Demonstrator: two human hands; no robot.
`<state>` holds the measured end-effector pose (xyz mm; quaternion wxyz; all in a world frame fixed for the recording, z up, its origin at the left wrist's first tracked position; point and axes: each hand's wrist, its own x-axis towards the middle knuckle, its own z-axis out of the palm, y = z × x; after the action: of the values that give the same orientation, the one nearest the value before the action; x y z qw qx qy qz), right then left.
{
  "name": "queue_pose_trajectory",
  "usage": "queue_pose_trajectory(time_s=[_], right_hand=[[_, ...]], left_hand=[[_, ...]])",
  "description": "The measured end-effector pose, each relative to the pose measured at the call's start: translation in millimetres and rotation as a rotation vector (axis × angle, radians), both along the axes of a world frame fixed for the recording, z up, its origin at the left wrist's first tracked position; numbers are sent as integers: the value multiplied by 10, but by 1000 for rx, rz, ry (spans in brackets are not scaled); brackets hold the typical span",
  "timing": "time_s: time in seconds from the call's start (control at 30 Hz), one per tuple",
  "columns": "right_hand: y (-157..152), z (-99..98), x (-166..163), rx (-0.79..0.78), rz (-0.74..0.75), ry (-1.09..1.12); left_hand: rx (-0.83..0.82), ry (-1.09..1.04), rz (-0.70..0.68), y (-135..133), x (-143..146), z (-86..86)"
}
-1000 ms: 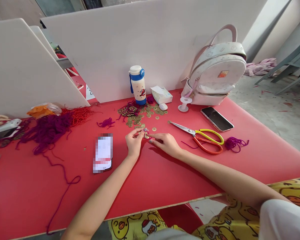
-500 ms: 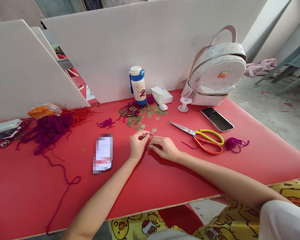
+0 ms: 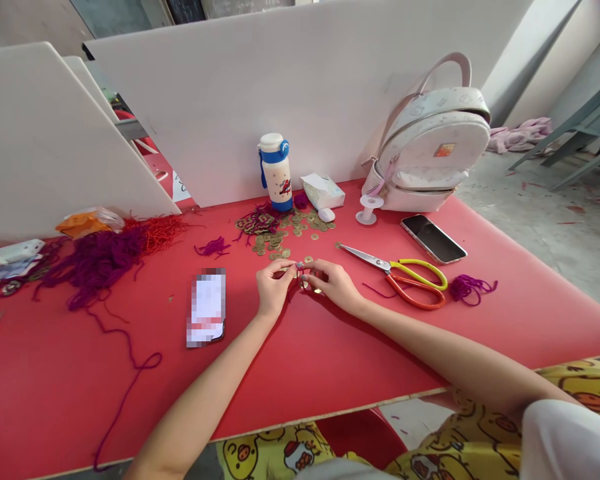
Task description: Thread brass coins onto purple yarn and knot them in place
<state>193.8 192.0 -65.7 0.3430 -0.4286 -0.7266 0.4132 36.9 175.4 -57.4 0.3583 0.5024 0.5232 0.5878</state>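
My left hand (image 3: 273, 288) and my right hand (image 3: 334, 284) meet fingertip to fingertip just above the red table (image 3: 300, 360). Both are closed in a pinch on small brass coins (image 3: 306, 283) with a bit of purple thread between them. A loose heap of the same brass coins (image 3: 280, 232), some tied with purple thread, lies just beyond the hands. The scissors (image 3: 399, 275) with one yellow and one orange handle lie to the right of my right hand.
A phone (image 3: 206, 305) lies left of my left hand, another phone (image 3: 433, 238) at the right. A water bottle (image 3: 275, 171), tissue pack (image 3: 323, 189), empty spool (image 3: 369, 207) and white backpack (image 3: 430, 147) stand by the white divider. Purple yarn (image 3: 99, 260) is piled at the left.
The hands pulled slightly towards me, then lifted a little; the fingers have shifted on the coins. Far left, another person's hand has gone from view.
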Motion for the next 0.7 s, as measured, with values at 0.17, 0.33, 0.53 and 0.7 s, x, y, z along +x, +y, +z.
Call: queue_pose_trajectory(time_s=[0.17, 0.33, 0.53, 0.7], right_hand=[[5, -45, -34, -120, 51, 85], [-9, -17, -29, -132, 59, 121], [-45, 0, -43, -111, 82, 99], [-49, 18, -32, 31, -128, 231]], left_hand=[[19, -12, -46, -16, 9, 17], [8, -7, -22, -9, 6, 9], [-10, -11, -29, -5, 8, 7], [3, -2, 4, -16, 14, 22]])
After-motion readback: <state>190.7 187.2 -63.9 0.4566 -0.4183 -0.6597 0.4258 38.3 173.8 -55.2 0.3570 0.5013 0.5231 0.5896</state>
